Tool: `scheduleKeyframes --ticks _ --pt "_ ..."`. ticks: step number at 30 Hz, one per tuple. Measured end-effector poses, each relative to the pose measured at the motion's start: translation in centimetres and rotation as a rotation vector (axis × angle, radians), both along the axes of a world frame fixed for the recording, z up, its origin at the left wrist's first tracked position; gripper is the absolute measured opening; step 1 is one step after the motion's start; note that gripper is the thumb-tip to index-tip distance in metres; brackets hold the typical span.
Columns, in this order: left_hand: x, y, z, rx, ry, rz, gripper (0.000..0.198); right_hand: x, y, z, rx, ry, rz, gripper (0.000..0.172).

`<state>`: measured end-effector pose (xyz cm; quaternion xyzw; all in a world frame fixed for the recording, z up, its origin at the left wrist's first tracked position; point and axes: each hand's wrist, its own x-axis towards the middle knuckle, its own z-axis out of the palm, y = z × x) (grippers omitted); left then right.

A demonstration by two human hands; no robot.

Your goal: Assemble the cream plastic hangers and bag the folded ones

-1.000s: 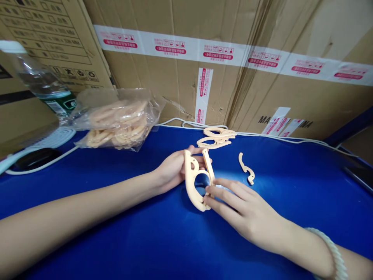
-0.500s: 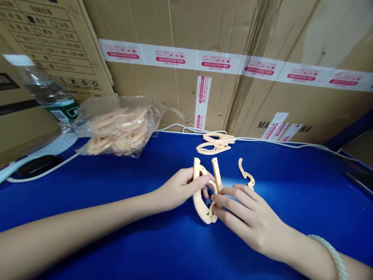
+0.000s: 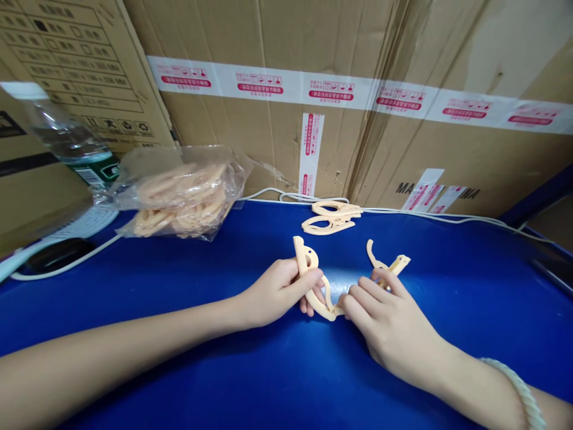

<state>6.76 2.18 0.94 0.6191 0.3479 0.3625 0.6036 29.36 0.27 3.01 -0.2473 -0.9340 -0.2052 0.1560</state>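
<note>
Between my hands is a cream plastic folding clothes hanger, its two arms spread apart. My left hand is closed round the left arm, thumb on the front. My right hand grips the other arm, and its fingers cover most of that part; the tip sticks out above them. The hinge end lies low, between both hands. Just behind my right hand a loose cream hook rests on the blue table, partly hidden by the fingers.
Folded hangers lie near the back edge. A clear bag of similar cream pieces sits at the back left, beside a water bottle and a black mouse. White cables run along the cardboard boxes behind.
The right hand has swung its hanger arm outward to the right, so the two arms have gone from nearly together to wide apart. My left hand keeps its hold.
</note>
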Motion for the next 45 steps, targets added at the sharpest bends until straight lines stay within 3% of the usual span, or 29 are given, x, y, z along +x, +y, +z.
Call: scheduleKeyframes --ticks 3,7,10,12,16,20,24,28,35,39,42,45 --pt "0.0 0.1 -0.1 -0.053 -0.027 0.005 0.05 -0.2 -0.3 0.3 0.025 0.008 0.05 0.045" --pt "-0.3 0.7 -0.1 -0.164 -0.125 0.088 0.053 0.7 -0.1 0.8 0.075 0.045 0.137 0.029" --pt "-0.5 1.2 0.1 -0.228 -0.226 0.195 0.05 2.5 1.4 1.3 -0.082 0.185 0.118 0.019" --pt "-0.6 1.4 0.5 -0.239 -0.26 0.204 0.043 3.6 2.9 1.5 -0.191 0.232 0.074 0.023" --pt "-1.0 1.7 1.1 -0.26 -0.314 0.152 0.028 4.8 5.1 1.0 -0.359 0.162 0.087 0.022" --pt "-1.4 2.1 0.8 -0.25 -0.376 0.065 0.042 4.8 5.5 0.4 -0.554 0.148 0.13 0.021" --pt "-1.3 2.1 0.3 -0.199 -0.334 0.068 0.043 5.4 5.4 1.8 -0.621 0.225 0.032 0.031" --pt "-1.0 1.8 0.1 -0.167 -0.323 0.119 0.042 6.8 5.9 3.3 -0.706 0.163 -0.107 0.024" --pt "-1.0 1.4 0.3 -0.132 -0.302 0.172 0.039 7.8 7.2 3.0 -0.561 0.143 -0.164 0.019" --pt "-0.9 1.4 0.2 -0.13 -0.325 0.189 0.039 6.3 5.6 2.9 -0.461 0.162 -0.077 0.024" --pt "-0.8 1.5 0.0 -0.127 -0.337 0.199 0.039 4.8 4.1 2.6 -0.485 0.073 0.029 0.023" --pt "-0.9 1.5 -0.1 -0.121 -0.34 0.204 0.037 4.3 3.7 2.3 -0.496 0.045 0.041 0.018"
